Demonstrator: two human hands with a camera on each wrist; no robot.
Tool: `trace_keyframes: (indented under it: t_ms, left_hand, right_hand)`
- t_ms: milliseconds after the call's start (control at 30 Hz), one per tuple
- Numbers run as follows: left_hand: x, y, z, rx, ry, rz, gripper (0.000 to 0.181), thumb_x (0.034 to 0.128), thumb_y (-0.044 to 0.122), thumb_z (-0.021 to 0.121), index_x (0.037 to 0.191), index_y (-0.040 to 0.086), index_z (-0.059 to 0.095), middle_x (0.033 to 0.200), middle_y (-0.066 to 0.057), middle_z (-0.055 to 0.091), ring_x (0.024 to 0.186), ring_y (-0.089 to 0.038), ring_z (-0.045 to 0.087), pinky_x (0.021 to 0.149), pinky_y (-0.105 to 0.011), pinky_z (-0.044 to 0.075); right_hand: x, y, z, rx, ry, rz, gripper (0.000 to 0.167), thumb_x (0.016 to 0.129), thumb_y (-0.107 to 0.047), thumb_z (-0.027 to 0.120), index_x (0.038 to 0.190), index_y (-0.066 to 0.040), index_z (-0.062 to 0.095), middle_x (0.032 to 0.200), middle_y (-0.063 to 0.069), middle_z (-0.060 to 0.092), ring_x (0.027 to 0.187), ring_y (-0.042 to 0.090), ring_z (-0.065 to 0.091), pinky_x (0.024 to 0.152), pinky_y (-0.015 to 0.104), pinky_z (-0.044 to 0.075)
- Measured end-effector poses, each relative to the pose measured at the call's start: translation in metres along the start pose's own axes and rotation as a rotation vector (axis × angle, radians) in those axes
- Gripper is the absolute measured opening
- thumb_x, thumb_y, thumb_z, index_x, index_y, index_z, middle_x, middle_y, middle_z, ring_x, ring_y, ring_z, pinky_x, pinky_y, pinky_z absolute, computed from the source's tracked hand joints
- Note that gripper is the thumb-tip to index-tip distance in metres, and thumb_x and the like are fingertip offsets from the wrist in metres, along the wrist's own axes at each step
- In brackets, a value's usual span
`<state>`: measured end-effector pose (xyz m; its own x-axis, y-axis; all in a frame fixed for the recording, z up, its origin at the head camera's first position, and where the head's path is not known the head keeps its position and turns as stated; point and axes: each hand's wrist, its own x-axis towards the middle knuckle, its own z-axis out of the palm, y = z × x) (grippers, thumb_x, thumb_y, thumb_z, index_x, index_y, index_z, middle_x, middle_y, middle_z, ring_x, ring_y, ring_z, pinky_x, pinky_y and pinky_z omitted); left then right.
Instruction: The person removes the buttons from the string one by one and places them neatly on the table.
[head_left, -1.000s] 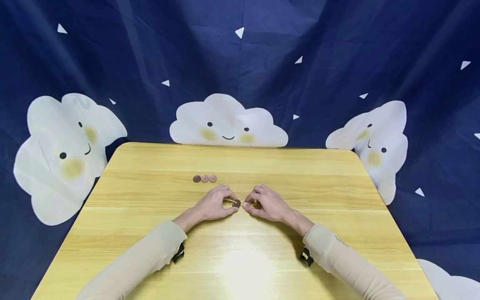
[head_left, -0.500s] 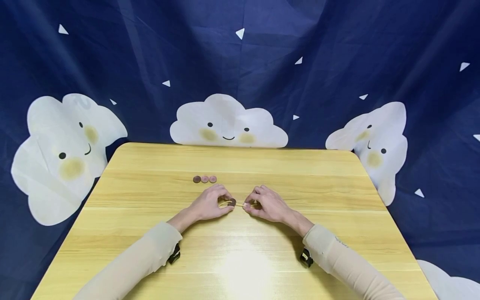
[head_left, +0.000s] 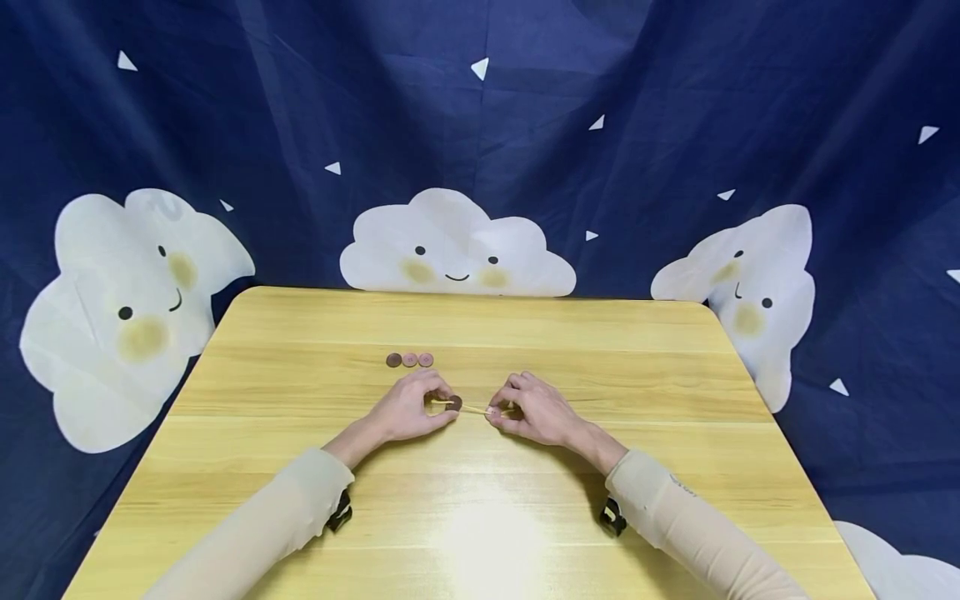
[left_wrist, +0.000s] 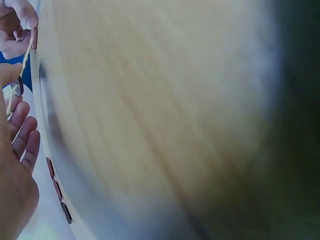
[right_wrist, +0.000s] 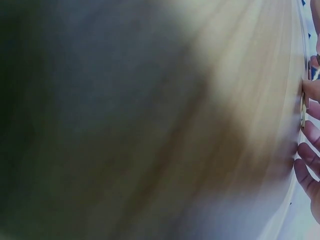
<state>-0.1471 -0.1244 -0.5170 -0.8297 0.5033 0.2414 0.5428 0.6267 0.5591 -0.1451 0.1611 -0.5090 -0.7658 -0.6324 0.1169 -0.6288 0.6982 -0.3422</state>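
Note:
My left hand (head_left: 407, 408) pinches a dark brown button (head_left: 454, 403) between thumb and fingertips, just above the table. A thin yellow cord (head_left: 474, 409) passes through that button and stretches across to my right hand (head_left: 536, 408). The right fingertips pinch the cord together with a pinkish button (left_wrist: 35, 37), mostly covered by the fingers; its edge shows in the left wrist view. Behind the left hand lie three buttons in a touching row: one dark brown button (head_left: 393, 360) and two pink buttons (head_left: 409, 360) (head_left: 426, 360).
The wooden table (head_left: 600, 333) has rounded far corners and a bright glare spot near its front. A dark blue curtain (head_left: 480, 125) with printed white clouds hangs behind it. Both wrist views are mostly blurred tabletop.
My left hand has moved left with the dark brown button, sliding it away from the right hand. More of the yellow cord shows between the hands. The right hand has stayed in place.

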Motion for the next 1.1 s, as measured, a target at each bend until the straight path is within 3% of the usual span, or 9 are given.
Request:
trace_keyframes:
  t_ms: [500,1100]
  left_hand:
    - [-0.007,-0.007,-0.010,-0.015,0.017,-0.033,0.026,0.0829,0.031,0.088,0.103,0.021,0.076,0.105,0.007,0.073,0.099,-0.012,0.069,0.098,-0.040,0.058]
    - [-0.015,-0.019,-0.019,-0.020,0.097,-0.023,0.024,0.0807,0.029,0.090,0.097,0.021,0.075,0.098,0.007,0.073,0.096,-0.012,0.067,0.096,-0.040,0.056]
  right_hand:
    - [0.000,-0.001,-0.002,-0.004,-0.002,-0.002,0.022,0.096,-0.044,0.074,0.111,-0.028,0.078,0.098,-0.009,0.066,0.090,0.008,0.051,0.079,0.024,0.045]
    - [0.000,0.001,0.000,0.005,-0.004,0.001,0.022,0.096,-0.044,0.074,0.111,-0.028,0.078,0.099,-0.009,0.066,0.090,0.008,0.051,0.079,0.024,0.045]
